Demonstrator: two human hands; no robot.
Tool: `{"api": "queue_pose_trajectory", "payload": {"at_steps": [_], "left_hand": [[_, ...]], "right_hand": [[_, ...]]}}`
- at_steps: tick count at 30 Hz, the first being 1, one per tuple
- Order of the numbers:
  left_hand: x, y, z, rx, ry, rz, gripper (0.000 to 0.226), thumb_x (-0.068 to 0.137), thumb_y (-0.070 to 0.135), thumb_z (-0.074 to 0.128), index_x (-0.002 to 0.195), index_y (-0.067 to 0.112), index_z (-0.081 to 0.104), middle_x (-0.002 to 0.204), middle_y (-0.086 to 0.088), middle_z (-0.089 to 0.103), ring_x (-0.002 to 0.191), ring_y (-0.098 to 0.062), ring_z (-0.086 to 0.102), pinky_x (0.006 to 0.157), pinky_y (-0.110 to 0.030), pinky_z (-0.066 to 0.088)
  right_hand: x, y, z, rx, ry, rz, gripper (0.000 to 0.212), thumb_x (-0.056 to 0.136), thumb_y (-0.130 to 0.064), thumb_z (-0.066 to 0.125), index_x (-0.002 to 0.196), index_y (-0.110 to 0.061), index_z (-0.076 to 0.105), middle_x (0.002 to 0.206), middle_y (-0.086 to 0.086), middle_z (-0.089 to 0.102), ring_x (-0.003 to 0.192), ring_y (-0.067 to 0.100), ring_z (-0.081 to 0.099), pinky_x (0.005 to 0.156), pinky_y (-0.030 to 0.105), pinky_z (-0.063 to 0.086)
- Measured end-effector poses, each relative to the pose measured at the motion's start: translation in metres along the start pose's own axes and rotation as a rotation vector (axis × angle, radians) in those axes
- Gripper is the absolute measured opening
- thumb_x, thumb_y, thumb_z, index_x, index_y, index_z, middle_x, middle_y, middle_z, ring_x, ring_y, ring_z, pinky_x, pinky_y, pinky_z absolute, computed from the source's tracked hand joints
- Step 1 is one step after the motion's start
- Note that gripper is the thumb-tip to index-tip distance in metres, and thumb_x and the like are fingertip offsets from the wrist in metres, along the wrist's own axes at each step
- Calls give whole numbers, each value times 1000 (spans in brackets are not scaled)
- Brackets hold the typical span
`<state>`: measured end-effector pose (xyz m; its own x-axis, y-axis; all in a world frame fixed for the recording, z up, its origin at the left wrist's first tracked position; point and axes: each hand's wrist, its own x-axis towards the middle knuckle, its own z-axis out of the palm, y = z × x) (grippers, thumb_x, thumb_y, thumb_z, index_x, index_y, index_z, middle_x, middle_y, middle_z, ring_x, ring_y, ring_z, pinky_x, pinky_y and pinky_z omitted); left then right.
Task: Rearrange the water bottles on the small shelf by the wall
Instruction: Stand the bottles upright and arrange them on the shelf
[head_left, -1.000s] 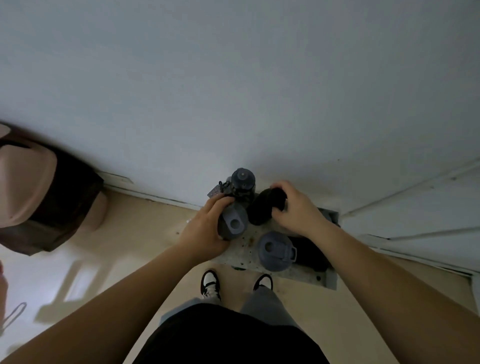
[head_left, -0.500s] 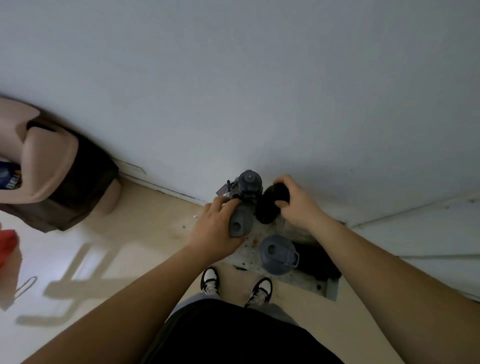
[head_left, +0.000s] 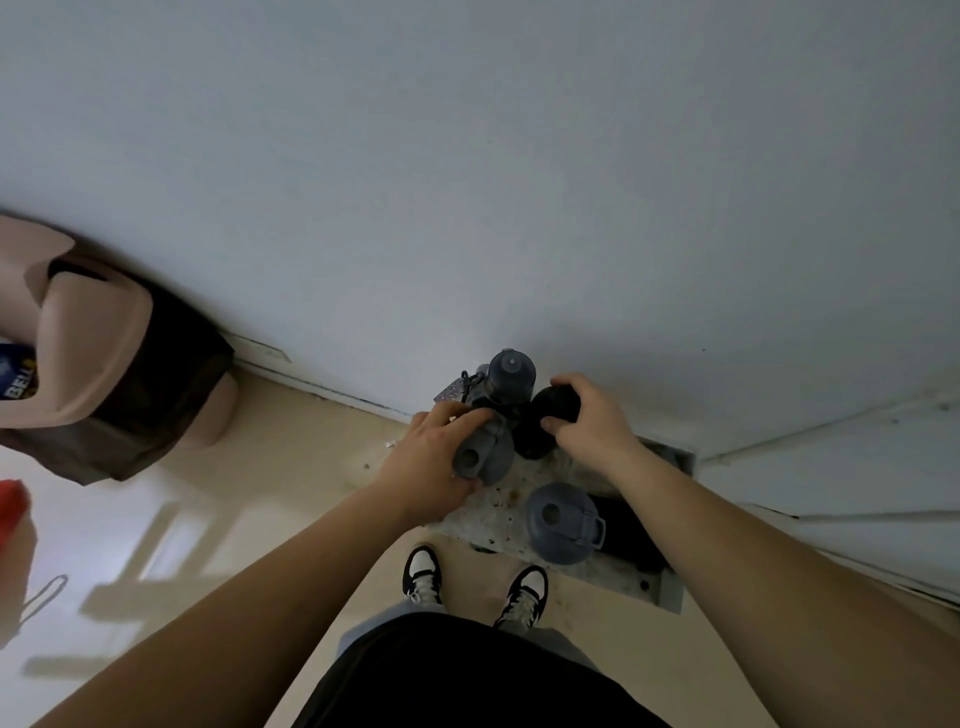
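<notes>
A person is standing over a small, speckled light-grey shelf (head_left: 506, 512) set against the pale wall (head_left: 467, 182), both bare arms reaching down to it. The left hand (head_left: 434, 460) is gripping a grey water bottle with a flip-spout lid (head_left: 480, 452) at the shelf's left side, the fingers (head_left: 462, 415) curling over its far side and the thumb pressing on the near side. The right hand (head_left: 589, 423) is closing over the cap of a black round-topped bottle (head_left: 545, 421) just right of it, fingers wrapped around the top. Behind these two, touching the wall, a dark grey bottle with a round screw cap (head_left: 509, 376) is standing upright. Nearer the person, a blue-grey bottle with a wide handled lid (head_left: 561, 522) is sitting at the near edge of the shelf, apart from both hands. A pair of black-and-white sneakers (head_left: 522, 595) is showing on the beige floor (head_left: 291, 467) just before the shelf. A tan swing-lid bin with a dark liner (head_left: 98, 364) is standing well to the left.
</notes>
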<state>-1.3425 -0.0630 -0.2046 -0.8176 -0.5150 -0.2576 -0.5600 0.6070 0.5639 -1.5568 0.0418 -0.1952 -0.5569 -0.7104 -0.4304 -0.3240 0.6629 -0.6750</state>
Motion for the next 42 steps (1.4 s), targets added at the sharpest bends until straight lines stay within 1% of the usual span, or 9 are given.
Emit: {"api": "queue_pose_trajectory", "payload": {"at_steps": [7,18,23,26,28,31,36,40,42], "left_hand": [[-5,-4,-2,-14,33,-28,80,76,32,74,149,33,40,142,-7,44,123,-35,45,101,-49,46],[-9,2,8,47,95,-65,84,77,34,74,152,25,38,141,-15,45,122,-40,46,98,-46,47],[-19,12,-2,70,44,-65,90,82,36,69,158,23,24,157,-15,28,138,-40,31,107,-49,43],[-28,31,-10,129,189,34,84,79,41,73,151,15,38,150,-14,38,132,-37,35,101,-49,46],[-32,50,-7,120,268,179,71,81,41,73,142,13,50,140,-11,47,124,-32,43,99,-43,46],[-27,80,12,83,127,316,53,86,39,69,133,20,57,137,-3,49,121,-25,46,96,-40,51],[-7,97,69,212,-166,237,67,87,44,66,146,25,40,149,-4,38,134,-29,37,100,-46,51],[-10,101,85,205,-155,138,65,84,51,63,142,30,43,137,0,43,125,-25,40,93,-45,54],[-16,103,88,226,-114,111,65,85,51,64,143,29,43,139,1,42,124,-24,41,92,-43,54]], "right_hand": [[-2,0,6,3,17,-1,53,92,-12,71,139,-21,48,134,11,58,121,31,56,90,32,46],[-15,3,7,103,109,63,88,79,-26,86,153,-20,38,154,6,46,139,28,46,113,47,41],[-36,28,-8,165,189,136,57,87,-23,79,139,-15,57,141,8,59,128,26,56,104,39,48],[-55,50,-20,167,369,170,36,94,-20,70,129,-12,64,128,8,66,118,24,61,95,29,46],[-66,70,-30,166,522,233,35,97,-23,63,131,-16,62,130,5,63,118,22,60,94,28,43],[-81,103,-43,259,628,457,48,96,-31,57,141,-20,48,145,10,50,117,31,58,95,40,51],[-97,143,-44,525,360,764,61,96,-39,66,142,-4,48,131,9,55,119,37,55,98,48,46],[-101,162,-38,548,190,748,43,91,-39,73,117,-7,60,107,12,63,95,33,63,100,61,50],[-98,172,-38,477,194,718,58,84,-44,79,122,-4,60,109,12,65,96,34,65,93,58,55]]}}
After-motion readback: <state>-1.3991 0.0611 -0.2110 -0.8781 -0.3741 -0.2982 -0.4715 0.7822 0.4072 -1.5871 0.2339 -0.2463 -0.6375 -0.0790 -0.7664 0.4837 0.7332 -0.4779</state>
